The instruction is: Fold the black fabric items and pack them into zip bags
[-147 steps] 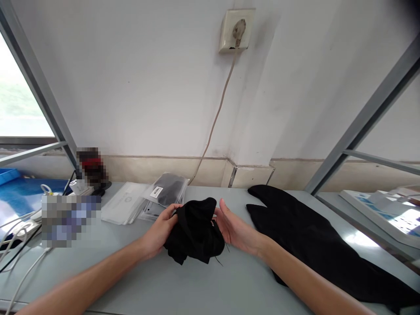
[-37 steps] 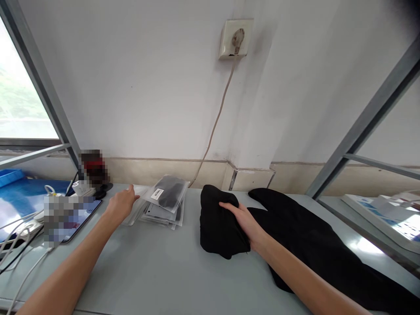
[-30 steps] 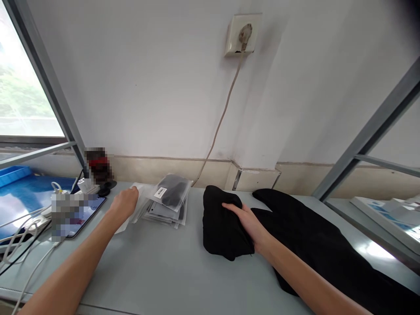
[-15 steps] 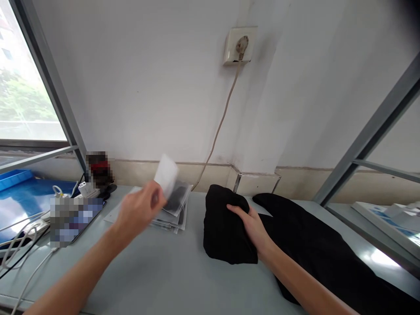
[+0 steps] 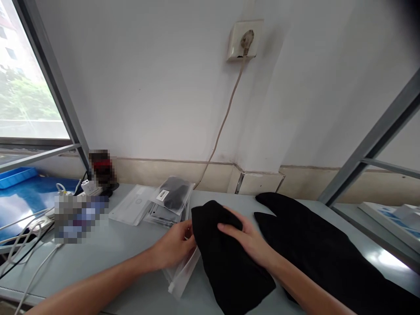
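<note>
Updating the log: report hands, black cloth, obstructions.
Left hand holding clear bag. Right hand gripping black cloth. Cloth hides part of bag; stacked pouches just beyond left hand.

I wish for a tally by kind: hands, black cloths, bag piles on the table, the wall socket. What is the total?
Hands: 2 (left hand, right hand)
Black cloths: 2 (held cloth, lying cloth)
Bag piles: 2 (clear pile, darker pile)
Wall socket: 1
Total: 7

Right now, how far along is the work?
Apparently done: the labelled bag, with dark contents. In hand: the right hand holds black cloth, outside the zip bag in the left hand. Seemingly left: the flat, empty-looking bags and the black fabric spread at the right.
</note>
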### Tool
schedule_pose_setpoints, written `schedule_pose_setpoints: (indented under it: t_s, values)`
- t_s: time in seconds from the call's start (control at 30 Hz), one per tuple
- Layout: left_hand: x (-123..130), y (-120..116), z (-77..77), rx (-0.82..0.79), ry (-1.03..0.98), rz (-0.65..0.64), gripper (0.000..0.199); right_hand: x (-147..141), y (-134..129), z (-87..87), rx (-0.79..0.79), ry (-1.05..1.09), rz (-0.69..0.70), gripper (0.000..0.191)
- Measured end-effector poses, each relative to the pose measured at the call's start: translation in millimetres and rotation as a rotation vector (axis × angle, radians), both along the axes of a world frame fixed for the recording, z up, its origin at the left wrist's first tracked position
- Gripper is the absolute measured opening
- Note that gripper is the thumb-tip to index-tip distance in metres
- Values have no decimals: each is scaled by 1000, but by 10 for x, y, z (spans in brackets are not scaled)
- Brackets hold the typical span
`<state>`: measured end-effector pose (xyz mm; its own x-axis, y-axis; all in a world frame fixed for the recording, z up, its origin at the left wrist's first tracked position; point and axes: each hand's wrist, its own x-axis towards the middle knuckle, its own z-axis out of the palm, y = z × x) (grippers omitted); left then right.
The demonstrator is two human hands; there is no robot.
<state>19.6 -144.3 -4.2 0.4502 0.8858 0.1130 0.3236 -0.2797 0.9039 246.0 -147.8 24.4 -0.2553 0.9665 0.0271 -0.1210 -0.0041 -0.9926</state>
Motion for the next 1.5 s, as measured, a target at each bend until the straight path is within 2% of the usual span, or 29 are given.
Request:
schedule_pose_setpoints:
  t_s: [0.1, 0.2, 0.27, 0.37, 0.53, 0.63, 0.73, 0.83, 0.97, 1.1, 1.23, 1.4, 1.5]
  values:
    - [-2, 10, 2, 6, -134, 116, 20, -29, -8, -10, 173, -162, 140, 34]
    - [-36, -8, 29, 68, -153, 327, 31, -30, 22, -25, 250, -252, 133, 27]
    - [-59, -36, 41, 113, -162, 356, 33, -26, 51, -47, 245, -280, 121, 25]
    - [-72, -85, 30, 191, -145, 325, 32, -37, 82, -82, 210, -287, 150, 27]
    - [-37, -148, 0, 409, 35, 268, 26, -112, 53, -103, 162, -273, 185, 25]
    - [-8, -163, 22, 518, 124, 249, 23, -152, -10, -75, 110, -187, 131, 23]
    - [4, -160, 53, 496, 153, 301, 24, -170, -70, -17, 56, -80, 112, 32]
    - [5, -163, 58, 507, 167, 324, 24, -179, -94, -6, 58, -90, 201, 32]
    - [17, -207, 29, 633, 214, 205, 22, -200, -66, -138, 183, -263, 274, 19]
    - [24, -223, 6, 718, 261, 121, 19, -226, -37, -224, 274, -315, 210, 20]
    - [5, -163, 6, 732, 261, 116, 15, -224, -32, -164, 164, -146, 176, 12]
    - [-14, -87, 0, 699, 232, 126, 19, -195, 4, -131, -24, 43, 172, 35]
    - [-10, -74, -30, 704, 226, 102, 19, -187, 21, -160, 17, 38, 196, 35]
